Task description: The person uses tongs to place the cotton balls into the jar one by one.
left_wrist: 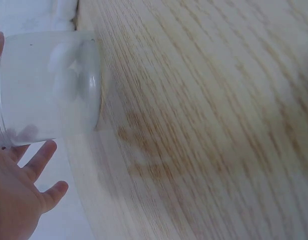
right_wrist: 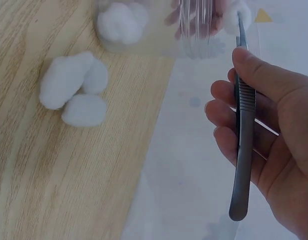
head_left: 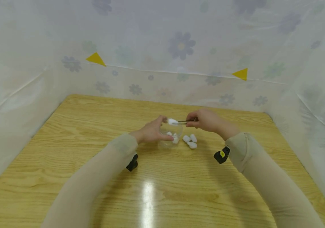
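My left hand point(head_left: 152, 130) grips a clear jar point(left_wrist: 34, 90) around its upper part, thumb on the near side and fingers on the far side. The jar stands upright on the table, with several white cotton balls point(right_wrist: 121, 24) at its bottom. In my right hand point(right_wrist: 273, 110) is a pair of metal tweezers point(right_wrist: 245, 135), pinched between thumb and fingers. The tweezers' tips hold one cotton ball point(head_left: 172, 121) right at the jar's mouth. Three loose cotton balls point(head_left: 190, 141) lie on the table just right of the jar.
The wooden table point(head_left: 179, 190) has light glare near its front. A pale flower-print curtain point(head_left: 156, 38) hangs around its back and sides, with two yellow triangles point(head_left: 96, 59) on the back part. Each wrist carries a black camera point(head_left: 221, 155).
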`<state>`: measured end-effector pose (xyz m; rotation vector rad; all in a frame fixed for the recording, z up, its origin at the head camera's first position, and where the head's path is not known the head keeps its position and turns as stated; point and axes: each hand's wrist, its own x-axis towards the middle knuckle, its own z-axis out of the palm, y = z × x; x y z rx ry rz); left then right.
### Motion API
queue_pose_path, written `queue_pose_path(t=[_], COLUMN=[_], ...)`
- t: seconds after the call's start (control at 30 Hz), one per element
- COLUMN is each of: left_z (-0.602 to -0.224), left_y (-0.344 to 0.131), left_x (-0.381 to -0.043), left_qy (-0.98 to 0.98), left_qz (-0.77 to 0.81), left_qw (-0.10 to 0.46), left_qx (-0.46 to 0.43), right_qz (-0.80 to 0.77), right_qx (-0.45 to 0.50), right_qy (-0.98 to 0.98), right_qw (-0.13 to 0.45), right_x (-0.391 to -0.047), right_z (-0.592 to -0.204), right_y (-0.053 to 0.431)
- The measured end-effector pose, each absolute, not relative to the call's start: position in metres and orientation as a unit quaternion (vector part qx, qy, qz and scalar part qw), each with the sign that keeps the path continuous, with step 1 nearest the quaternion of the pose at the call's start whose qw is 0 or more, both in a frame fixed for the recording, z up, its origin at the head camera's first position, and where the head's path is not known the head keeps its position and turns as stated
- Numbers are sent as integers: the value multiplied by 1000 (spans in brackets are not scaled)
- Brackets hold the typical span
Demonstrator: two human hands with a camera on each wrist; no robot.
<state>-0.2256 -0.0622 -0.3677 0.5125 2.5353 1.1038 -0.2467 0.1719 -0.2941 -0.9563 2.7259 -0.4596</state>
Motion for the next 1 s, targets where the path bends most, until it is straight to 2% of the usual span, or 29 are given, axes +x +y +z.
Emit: queue_pose_path(t=[1.0], left_z=[-366], left_y=[-61], left_x=[-224], left_qy=[892], left_qz=[381], left_qw=[165], left_qx=[177], right_qz=[-165], right_qx=[-330], right_qy=[924], right_qw=[104], right_x=[-245], right_z=[-296], right_y=[166])
